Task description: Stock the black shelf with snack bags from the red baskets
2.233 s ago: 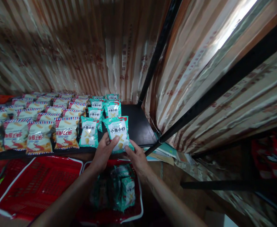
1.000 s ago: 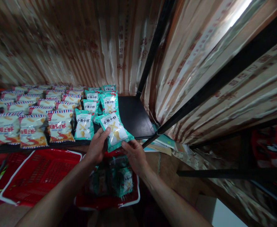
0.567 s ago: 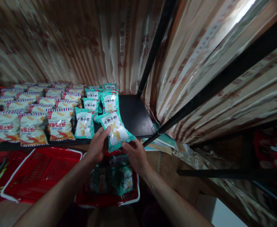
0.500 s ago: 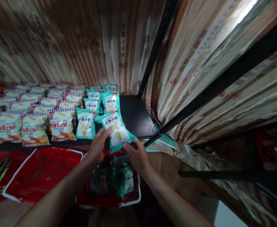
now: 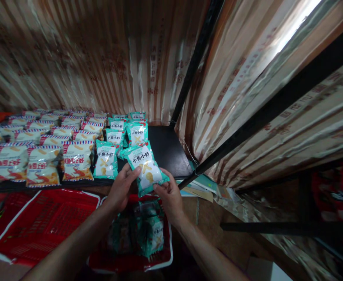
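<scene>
Between both hands is a teal and white snack bag [image 5: 146, 168], tilted, above the front edge of a black shelf [image 5: 171, 152]. My left hand [image 5: 123, 186] grips its left side, thumb on the front. My right hand [image 5: 169, 197] pinches its lower right corner. Behind it, teal bags of the same kind stand in two columns, among them a front teal bag [image 5: 105, 160] and one farther back [image 5: 137, 133]. Below my hands sits a red basket [image 5: 167, 257] holding several more teal bags [image 5: 153, 236].
Rows of white and orange snack bags [image 5: 77, 160] fill the shelf's left part. Another red basket [image 5: 51, 222] lies at lower left. A black shelf post [image 5: 232, 144] slants across the right, before striped curtains [image 5: 148, 58]. Flat papers [image 5: 202, 187] lie beneath the shelf corner.
The view has tipped slightly, so the shelf and its bags sit lower in the picture. Both hands still hold the same bag, which looks a little more upright.
</scene>
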{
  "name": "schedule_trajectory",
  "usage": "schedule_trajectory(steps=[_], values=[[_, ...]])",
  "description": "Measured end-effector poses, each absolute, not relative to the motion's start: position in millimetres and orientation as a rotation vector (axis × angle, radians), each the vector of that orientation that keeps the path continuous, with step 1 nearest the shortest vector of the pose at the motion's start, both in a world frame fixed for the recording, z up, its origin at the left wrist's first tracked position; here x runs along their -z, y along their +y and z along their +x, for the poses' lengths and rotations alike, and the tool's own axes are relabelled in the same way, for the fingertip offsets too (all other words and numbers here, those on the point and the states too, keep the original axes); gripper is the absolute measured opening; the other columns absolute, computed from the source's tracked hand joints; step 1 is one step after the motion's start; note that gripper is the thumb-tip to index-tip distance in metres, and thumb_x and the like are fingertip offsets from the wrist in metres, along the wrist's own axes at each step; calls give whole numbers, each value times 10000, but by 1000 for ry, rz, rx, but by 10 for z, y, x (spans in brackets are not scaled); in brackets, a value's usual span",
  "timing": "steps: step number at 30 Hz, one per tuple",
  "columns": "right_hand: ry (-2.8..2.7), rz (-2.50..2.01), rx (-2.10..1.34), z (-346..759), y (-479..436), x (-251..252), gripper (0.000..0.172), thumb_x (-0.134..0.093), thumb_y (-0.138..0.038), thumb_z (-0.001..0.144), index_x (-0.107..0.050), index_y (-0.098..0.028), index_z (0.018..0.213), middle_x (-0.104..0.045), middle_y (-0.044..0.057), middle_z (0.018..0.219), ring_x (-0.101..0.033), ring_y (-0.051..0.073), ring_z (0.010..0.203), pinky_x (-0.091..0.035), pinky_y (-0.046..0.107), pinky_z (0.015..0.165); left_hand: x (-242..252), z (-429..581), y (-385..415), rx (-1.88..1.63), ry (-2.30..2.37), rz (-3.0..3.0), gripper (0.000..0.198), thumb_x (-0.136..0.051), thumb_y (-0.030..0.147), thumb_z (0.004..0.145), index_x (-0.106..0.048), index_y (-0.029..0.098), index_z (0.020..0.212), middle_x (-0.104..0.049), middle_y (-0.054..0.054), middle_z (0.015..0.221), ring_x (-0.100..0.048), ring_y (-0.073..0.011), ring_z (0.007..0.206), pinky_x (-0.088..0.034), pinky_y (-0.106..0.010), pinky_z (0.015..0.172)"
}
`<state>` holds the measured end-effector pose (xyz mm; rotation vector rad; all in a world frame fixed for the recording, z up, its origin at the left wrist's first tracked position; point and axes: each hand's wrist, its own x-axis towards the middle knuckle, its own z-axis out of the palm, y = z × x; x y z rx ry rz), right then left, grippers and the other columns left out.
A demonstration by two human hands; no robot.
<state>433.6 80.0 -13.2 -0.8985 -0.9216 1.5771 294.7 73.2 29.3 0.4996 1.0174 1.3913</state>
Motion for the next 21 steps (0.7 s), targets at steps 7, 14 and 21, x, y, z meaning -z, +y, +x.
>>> schedule_trajectory(steps=[7,14,21], values=[[-1605,-1065,-835,4443,701,198,500,-591,-212,803,-474,-237,1289,-670,65,1007,-656,175,732,-545,276,613,-279,2951,732,-1413,1142,555,567,-746,363,670,-535,189,1166,-671,-100,1103,-655,-234,956,-504,-346,836],[-2014,-842,-115,4492,768,87,656,-473,-68,812,-289,-221,1423,-617,86,920,-590,219,820,-524,349,676,-345,2963,686,-1349,1085,643,478,-655,410,756,-549,199,1172,-674,-84,1101,-639,-242,995,-455,-379,908],[-2027,-731,49,4496,765,5,651,-439,-24,790,-387,-290,1381,-529,38,825,-514,197,795,-458,332,668,-407,3004,633,-1373,873,595,446,-648,384,780,-560,201,1177,-683,-64,1086,-640,-218,984,-466,-335,894]])
